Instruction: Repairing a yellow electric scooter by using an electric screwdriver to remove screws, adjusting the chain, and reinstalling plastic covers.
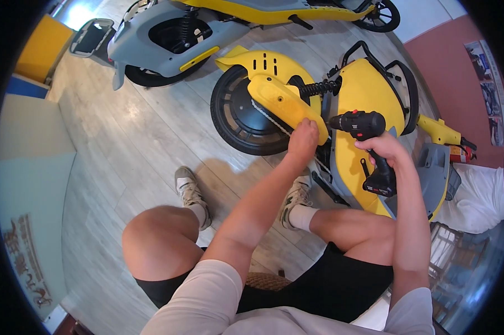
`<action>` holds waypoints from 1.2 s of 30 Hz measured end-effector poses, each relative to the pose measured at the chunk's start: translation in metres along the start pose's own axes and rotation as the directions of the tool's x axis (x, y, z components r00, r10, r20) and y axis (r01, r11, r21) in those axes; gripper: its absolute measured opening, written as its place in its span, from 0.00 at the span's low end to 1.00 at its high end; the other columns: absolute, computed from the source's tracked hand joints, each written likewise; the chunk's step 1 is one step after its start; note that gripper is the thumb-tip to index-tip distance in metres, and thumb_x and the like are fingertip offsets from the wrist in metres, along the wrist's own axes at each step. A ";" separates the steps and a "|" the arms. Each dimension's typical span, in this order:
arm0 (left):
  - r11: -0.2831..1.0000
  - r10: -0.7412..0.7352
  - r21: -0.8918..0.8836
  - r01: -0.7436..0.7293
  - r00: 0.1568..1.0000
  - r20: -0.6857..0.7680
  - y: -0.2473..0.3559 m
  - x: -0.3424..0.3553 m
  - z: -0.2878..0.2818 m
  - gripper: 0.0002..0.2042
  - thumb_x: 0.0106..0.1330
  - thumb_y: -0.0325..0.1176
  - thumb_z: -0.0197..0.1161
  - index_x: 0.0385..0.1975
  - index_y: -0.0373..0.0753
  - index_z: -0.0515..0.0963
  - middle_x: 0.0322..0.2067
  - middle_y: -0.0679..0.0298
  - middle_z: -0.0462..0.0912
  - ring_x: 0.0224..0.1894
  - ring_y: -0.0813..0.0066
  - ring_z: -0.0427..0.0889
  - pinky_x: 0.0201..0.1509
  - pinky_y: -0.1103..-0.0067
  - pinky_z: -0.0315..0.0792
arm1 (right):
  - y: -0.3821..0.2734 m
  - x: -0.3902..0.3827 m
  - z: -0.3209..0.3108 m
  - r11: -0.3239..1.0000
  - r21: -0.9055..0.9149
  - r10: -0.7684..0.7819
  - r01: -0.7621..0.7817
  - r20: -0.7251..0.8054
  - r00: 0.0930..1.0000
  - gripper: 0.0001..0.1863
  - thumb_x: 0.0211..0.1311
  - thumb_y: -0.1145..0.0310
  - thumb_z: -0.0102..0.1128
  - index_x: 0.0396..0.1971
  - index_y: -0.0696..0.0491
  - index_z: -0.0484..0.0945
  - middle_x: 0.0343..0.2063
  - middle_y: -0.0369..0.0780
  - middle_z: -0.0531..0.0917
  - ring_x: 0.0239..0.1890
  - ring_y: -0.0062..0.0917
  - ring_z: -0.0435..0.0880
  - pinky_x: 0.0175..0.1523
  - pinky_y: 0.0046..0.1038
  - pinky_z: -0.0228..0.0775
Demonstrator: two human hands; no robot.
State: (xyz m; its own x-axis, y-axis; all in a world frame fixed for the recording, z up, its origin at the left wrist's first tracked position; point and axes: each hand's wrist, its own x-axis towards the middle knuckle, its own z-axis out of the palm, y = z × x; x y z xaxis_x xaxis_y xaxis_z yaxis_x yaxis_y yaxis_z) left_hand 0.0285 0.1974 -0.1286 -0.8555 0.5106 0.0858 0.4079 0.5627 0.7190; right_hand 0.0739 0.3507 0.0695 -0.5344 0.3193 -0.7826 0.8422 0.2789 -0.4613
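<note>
My right hand [387, 148] is wrapped round the grip of a black cordless drill [368, 125]. The drill points left, its chuck close to the front end of a yellow chain guard [282, 101]. My left hand [304, 140] is closed at the lower edge of that guard, its fingertips partly hidden. The guard runs beside the black rear wheel [243, 114] of a yellow scooter [369, 92]. A chain [270, 116] shows below the guard. Whether the drill's tip touches the guard, I cannot tell.
A second scooter [168, 42], grey and yellow, stands across the far side. Near my right foot [297, 202] a black kickstand-like bar [329, 188] sticks out from the yellow scooter. White cloth [480, 198] lies at the right. A red wall [450, 67] rises beyond.
</note>
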 end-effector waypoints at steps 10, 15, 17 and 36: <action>0.460 -0.307 -0.740 0.491 0.870 0.387 0.004 0.012 -0.030 0.11 0.67 0.34 0.57 0.41 0.34 0.72 0.23 0.67 0.69 0.31 0.77 0.73 0.35 0.79 0.69 | 0.010 0.001 -0.003 0.999 0.033 0.007 -0.005 -0.046 0.999 0.16 0.51 0.71 0.66 0.41 0.55 0.75 0.26 0.34 0.75 0.13 0.18 0.67 0.16 0.21 0.59; -0.128 -0.069 -0.930 0.345 0.932 0.356 0.028 0.015 -0.068 0.07 0.68 0.34 0.55 0.38 0.38 0.71 0.24 0.74 0.63 0.27 0.85 0.64 0.33 0.83 0.64 | 0.016 0.005 -0.005 0.999 0.036 0.005 -0.004 -0.053 0.999 0.16 0.51 0.70 0.66 0.40 0.55 0.75 0.24 0.34 0.74 0.12 0.18 0.67 0.16 0.22 0.58; -0.257 -0.012 -0.932 0.256 0.963 0.268 0.037 0.017 -0.085 0.06 0.69 0.34 0.54 0.37 0.39 0.70 0.25 0.74 0.63 0.26 0.85 0.63 0.32 0.83 0.63 | 0.018 0.008 -0.003 0.999 0.035 0.004 -0.003 -0.044 0.999 0.16 0.50 0.70 0.66 0.40 0.55 0.75 0.24 0.34 0.74 0.12 0.18 0.67 0.16 0.22 0.59; -0.500 -0.483 -0.815 0.294 0.687 0.544 -0.028 -0.032 -0.089 0.12 0.70 0.42 0.50 0.29 0.40 0.70 0.24 0.69 0.73 0.24 0.75 0.71 0.29 0.78 0.68 | -0.009 0.003 0.030 0.901 -0.420 -0.130 0.105 -0.031 0.991 0.14 0.45 0.70 0.69 0.32 0.60 0.79 0.21 0.41 0.80 0.15 0.26 0.78 0.20 0.28 0.70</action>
State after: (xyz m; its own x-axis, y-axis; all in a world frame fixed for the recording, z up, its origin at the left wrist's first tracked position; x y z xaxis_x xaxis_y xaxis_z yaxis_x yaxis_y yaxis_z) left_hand 0.0166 0.1074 -0.0901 -0.6109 0.4325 -0.6632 -0.7152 -0.6608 0.2279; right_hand 0.0673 0.3225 0.0588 -0.6415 0.3078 -0.7027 0.6731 0.6653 -0.3230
